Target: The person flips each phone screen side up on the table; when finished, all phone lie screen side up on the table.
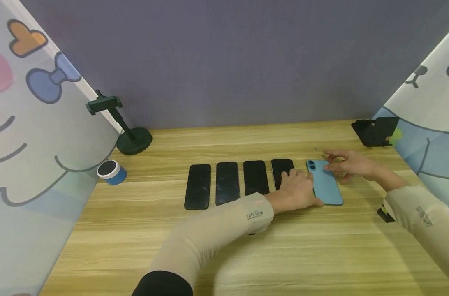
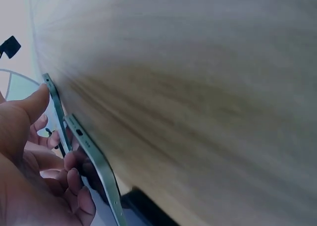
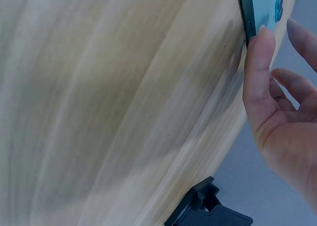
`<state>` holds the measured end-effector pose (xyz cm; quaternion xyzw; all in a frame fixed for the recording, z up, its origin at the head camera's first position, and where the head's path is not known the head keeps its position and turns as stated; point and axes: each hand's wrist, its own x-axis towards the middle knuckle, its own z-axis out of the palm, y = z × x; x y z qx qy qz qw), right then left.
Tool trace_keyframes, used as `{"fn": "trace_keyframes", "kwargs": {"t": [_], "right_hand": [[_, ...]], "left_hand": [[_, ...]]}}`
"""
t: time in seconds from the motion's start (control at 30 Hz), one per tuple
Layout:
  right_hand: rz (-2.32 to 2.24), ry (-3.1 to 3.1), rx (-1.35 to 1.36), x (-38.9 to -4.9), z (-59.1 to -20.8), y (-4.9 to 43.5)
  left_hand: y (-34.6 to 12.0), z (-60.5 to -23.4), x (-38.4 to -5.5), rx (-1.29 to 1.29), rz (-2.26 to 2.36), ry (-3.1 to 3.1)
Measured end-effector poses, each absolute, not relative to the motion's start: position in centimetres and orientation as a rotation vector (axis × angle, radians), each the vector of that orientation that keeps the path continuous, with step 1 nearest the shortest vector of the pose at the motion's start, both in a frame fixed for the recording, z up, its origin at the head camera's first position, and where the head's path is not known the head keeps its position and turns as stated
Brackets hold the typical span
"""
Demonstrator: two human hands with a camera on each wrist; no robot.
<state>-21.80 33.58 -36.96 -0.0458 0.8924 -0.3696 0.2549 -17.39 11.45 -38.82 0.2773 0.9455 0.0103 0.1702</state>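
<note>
A light blue phone [image 1: 327,185] lies back up on the wooden table, its camera lenses at the far left corner. My right hand [image 1: 348,165] is at its right side; in the right wrist view the thumb [image 3: 260,50] touches the phone's edge. My left hand [image 1: 297,190] reaches over a dark-screened phone [image 1: 281,166], with its thumb by the blue phone's near left corner. In the left wrist view, several fingertips [image 2: 79,191] rest against the nearer phone's side [image 2: 101,169]. Further left, three more dark-screened phones [image 1: 197,187] lie side by side.
A dark green phone stand [image 1: 133,141] stands at the back left, with a blue and white jar [image 1: 113,172] before it. At the back right is a black folding stand [image 1: 376,130]. A small black object [image 1: 385,214] lies by my right sleeve. A grey partition [image 1: 239,65] closes the back.
</note>
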Motion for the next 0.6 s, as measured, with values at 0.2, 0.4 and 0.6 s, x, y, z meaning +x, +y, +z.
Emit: {"fn": "trace_keyframes", "kwargs": {"t": [0.2,0.4,0.6], "right_hand": [[-1.011,2.423,-0.117,-21.74,-37.05,33.55],[-1.034,2.419,-0.105,-21.8,-37.23,33.66],[-1.047,2.399,-0.104,-22.03,-37.44,33.77]], "left_hand": [[11.95,-39.02,-17.2,0.786,-0.019,2.704],[12.18,-39.09,-17.28,0.779,-0.045,2.703],[12.27,-39.13,-17.42,0.77,-0.094,2.69]]}}
